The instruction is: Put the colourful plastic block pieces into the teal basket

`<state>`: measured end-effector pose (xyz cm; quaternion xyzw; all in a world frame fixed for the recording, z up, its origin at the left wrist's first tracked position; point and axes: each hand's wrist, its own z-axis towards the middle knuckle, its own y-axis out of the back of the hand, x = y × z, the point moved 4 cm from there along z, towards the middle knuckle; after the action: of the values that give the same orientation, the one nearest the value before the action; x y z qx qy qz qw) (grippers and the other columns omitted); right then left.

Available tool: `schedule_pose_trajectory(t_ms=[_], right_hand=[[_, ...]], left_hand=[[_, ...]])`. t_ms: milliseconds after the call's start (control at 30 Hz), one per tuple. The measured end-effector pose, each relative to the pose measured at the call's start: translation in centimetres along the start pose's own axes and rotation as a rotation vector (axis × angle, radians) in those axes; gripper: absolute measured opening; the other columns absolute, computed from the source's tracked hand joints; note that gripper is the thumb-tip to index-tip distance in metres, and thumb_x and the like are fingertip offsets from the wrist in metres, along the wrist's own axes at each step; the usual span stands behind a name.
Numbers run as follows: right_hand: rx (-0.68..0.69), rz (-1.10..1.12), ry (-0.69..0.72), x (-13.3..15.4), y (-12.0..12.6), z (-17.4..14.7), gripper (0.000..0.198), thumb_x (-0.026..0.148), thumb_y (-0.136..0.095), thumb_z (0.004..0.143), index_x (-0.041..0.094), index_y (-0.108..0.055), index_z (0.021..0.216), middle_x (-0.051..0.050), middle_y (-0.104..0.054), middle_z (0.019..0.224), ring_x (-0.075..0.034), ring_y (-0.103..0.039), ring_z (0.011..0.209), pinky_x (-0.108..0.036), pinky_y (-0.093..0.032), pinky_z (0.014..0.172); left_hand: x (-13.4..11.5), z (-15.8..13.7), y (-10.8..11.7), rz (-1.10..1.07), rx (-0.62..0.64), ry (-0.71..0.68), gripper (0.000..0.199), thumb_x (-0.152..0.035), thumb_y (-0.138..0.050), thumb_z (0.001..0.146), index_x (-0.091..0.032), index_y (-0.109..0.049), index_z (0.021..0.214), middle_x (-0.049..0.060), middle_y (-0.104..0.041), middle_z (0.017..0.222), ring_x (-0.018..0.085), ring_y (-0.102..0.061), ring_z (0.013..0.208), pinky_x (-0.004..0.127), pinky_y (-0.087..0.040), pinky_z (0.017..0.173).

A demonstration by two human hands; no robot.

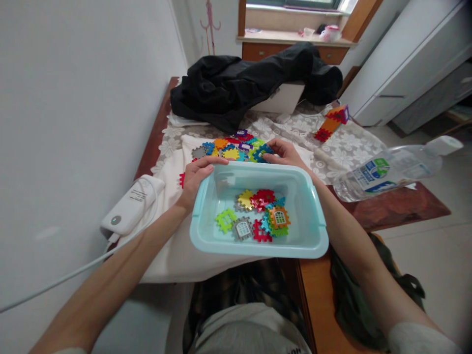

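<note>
The left hand grips the far-left rim of the pale blue tub; the right hand, just behind it, pinches a blue tile from the pile. Gathering seems underway; next, lift clear over the rim.

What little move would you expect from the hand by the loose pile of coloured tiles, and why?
Probably the right hand would pinch the blue tile at its fingertips and carry it back over the far rim into the pale blue tub. The tub already holds several tiles, the left hand has a grip on its far left corner, and more tiles lie just beyond on the white cloth.
</note>
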<state>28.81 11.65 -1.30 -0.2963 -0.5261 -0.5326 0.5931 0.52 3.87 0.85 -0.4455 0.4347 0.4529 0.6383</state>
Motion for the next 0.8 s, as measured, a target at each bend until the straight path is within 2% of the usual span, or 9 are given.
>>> schedule_pose_trajectory(t_ms=[167, 267, 333, 467, 600, 700, 800], right_hand=[[-0.197, 0.201, 0.033, -0.8, 1.1, 0.8, 0.051, 0.059, -0.099, 0.068, 0.026, -0.066, 0.091, 0.003, -0.072, 0.084, -0.017, -0.067, 0.076, -0.031, -0.060, 0.075], [-0.312, 0.314, 0.033, -0.2, 1.7, 0.6, 0.050, 0.062, -0.097, 0.070, 0.029, -0.066, 0.090, 0.003, -0.073, 0.088, -0.018, -0.070, 0.081, -0.035, -0.064, 0.083], [-0.333, 0.384, 0.035, 0.8, 1.9, 0.3, 0.049, 0.066, -0.095, 0.071, 0.031, -0.065, 0.089, 0.003, -0.074, 0.088, -0.019, -0.072, 0.085, -0.037, -0.066, 0.087], [-0.201, 0.416, 0.056, 2.6, 1.6, -0.6, 0.055, 0.076, -0.092, 0.069, 0.030, -0.064, 0.081, 0.001, -0.072, 0.079, -0.022, -0.074, 0.085, -0.042, -0.066, 0.087], [0.058, 0.341, 0.015, 2.9, 1.0, -1.1, 0.053, 0.071, -0.096, 0.066, 0.027, -0.070, 0.078, -0.002, -0.074, 0.076, -0.027, -0.075, 0.086, -0.046, -0.065, 0.084], [0.215, 0.281, 0.034, 3.0, 0.9, -1.2, 0.045, 0.066, -0.094, 0.074, 0.025, -0.077, 0.076, -0.005, -0.077, 0.081, -0.029, -0.077, 0.093, -0.047, -0.065, 0.090], [0.310, 0.236, 0.053, 3.8, 0.5, -1.5, 0.050, 0.075, -0.086, 0.079, 0.026, -0.085, 0.087, -0.009, -0.083, 0.100, -0.031, -0.077, 0.107, -0.050, -0.062, 0.103]], left_hand=[[0.0, -0.1, -0.1, -0.015, 0.006, -0.002, 0.027, -0.040, -0.074, 0.090, -0.018, -0.088, 0.099, 0.014, -0.086, 0.116, 0.030, -0.081, 0.103, 0.039, -0.065, 0.090], [0.1, -0.1, 0.0, -0.022, 0.007, 0.000, 0.028, -0.040, -0.075, 0.090, -0.018, -0.088, 0.099, 0.014, -0.086, 0.117, 0.030, -0.081, 0.103, 0.039, -0.065, 0.089], [0.0, -0.1, 0.0, -0.025, 0.012, -0.005, 0.027, -0.039, -0.074, 0.090, -0.018, -0.088, 0.099, 0.014, -0.086, 0.116, 0.029, -0.081, 0.103, 0.037, -0.065, 0.090], [0.0, -0.2, -0.2, -0.034, 0.014, -0.003, 0.026, -0.036, -0.073, 0.091, -0.017, -0.088, 0.099, 0.013, -0.086, 0.116, 0.027, -0.081, 0.099, 0.035, -0.065, 0.086], [-0.1, -0.2, -0.2, -0.021, -0.001, 0.009, 0.027, -0.039, -0.074, 0.090, -0.017, -0.087, 0.099, 0.014, -0.086, 0.115, 0.027, -0.081, 0.096, 0.035, -0.066, 0.081], [-0.2, -0.1, -0.3, -0.006, 0.001, 0.004, 0.028, -0.041, -0.074, 0.089, -0.017, -0.086, 0.098, 0.015, -0.085, 0.117, 0.029, -0.082, 0.100, 0.037, -0.066, 0.083], [-0.2, -0.1, -0.3, 0.000, 0.001, 0.003, 0.030, -0.042, -0.075, 0.088, -0.016, -0.087, 0.098, 0.015, -0.086, 0.115, 0.031, -0.081, 0.102, 0.037, -0.066, 0.084]])
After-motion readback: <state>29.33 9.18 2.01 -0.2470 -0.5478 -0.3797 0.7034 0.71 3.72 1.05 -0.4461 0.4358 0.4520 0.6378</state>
